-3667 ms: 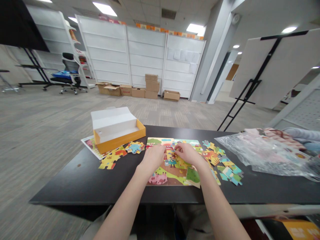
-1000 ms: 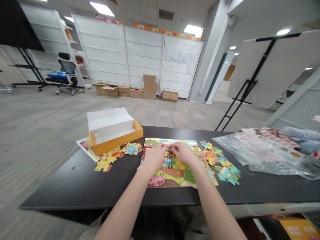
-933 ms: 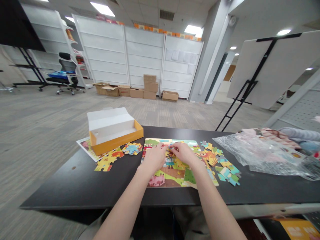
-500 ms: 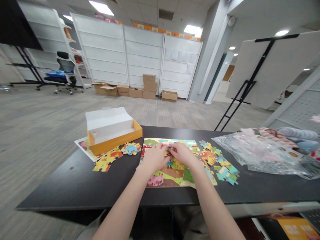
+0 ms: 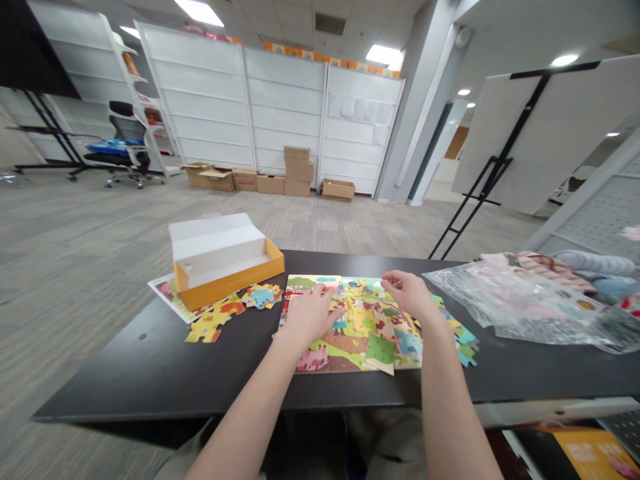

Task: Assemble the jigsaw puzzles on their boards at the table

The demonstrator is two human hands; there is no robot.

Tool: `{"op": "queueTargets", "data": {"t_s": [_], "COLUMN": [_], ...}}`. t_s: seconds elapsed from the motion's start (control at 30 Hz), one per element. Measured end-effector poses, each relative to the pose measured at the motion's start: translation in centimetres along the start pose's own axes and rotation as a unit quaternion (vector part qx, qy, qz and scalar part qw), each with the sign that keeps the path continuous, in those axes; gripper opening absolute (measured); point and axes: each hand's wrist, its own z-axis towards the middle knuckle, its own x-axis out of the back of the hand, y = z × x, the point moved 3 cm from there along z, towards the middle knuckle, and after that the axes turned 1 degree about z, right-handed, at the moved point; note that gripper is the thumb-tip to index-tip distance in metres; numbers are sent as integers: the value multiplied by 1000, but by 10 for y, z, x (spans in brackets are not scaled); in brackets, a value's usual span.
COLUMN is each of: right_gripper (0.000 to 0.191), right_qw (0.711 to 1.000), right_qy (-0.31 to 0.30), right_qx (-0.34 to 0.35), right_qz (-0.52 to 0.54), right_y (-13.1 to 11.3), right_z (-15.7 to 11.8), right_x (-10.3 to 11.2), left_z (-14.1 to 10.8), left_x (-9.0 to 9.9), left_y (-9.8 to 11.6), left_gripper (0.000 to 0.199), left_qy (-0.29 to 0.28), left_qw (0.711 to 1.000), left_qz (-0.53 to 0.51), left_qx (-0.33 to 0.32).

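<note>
A colourful cartoon jigsaw puzzle (image 5: pixel 355 340) lies on the black table (image 5: pixel 115 360), its pieces forming a farm-like scene. My left hand (image 5: pixel 311 315) rests flat on the puzzle's left half, fingers spread. My right hand (image 5: pixel 406 293) is raised slightly above the puzzle's upper right corner, fingers loosely curled, with nothing visible in them. Loose teal and yellow pieces (image 5: pixel 466 348) lie just right of the puzzle, partly behind my right forearm. Left of the puzzle are loose yellow pieces (image 5: pixel 205 330) and a blue-and-yellow cluster of pieces (image 5: pixel 261 296).
An open orange-and-white box (image 5: pixel 225 260) sits at the table's far left, on a printed picture sheet (image 5: pixel 163 290). A crumpled clear plastic bag (image 5: pixel 520 310) lies on the right, with folded cloth (image 5: pixel 585 263) behind it. Carpet surrounds the table.
My right hand has lifted off the puzzle and moved right. The puzzle's right side now shows more assembled pieces, and fewer loose pieces show beside it. My left hand has barely moved.
</note>
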Motion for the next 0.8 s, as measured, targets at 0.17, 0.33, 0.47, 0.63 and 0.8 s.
{"op": "queueTargets", "data": {"t_s": [0.17,0.33,0.47,0.63,0.8], "right_gripper": [21,21,31,52,45], "right_qw": [1000,998,994,979,979], "right_qy": [-21,-41,-59,-126,-131], "right_qx": [-3,19,68,121,94], "right_qz": [-18,-43,-69,-104,-121], "right_y": [-1,-1,-12,-20,-16], "right_z": [1,4,6,8,10], "right_x": [-1,-19,-45,-66,-63], "left_z": [0,0,-1,-2,-3], "left_x": [0,1,1,3,4], "left_y": [0,0,0,0,-1], "left_gripper": [58,58,57,53,52], "left_qy": [-2,0,-5,-7,-12], "left_qw": [1000,1000,1000,1000,999], "left_qz": [-1,-11,-14,-20,-31], "left_qx": [3,2,2,-4,-7]}}
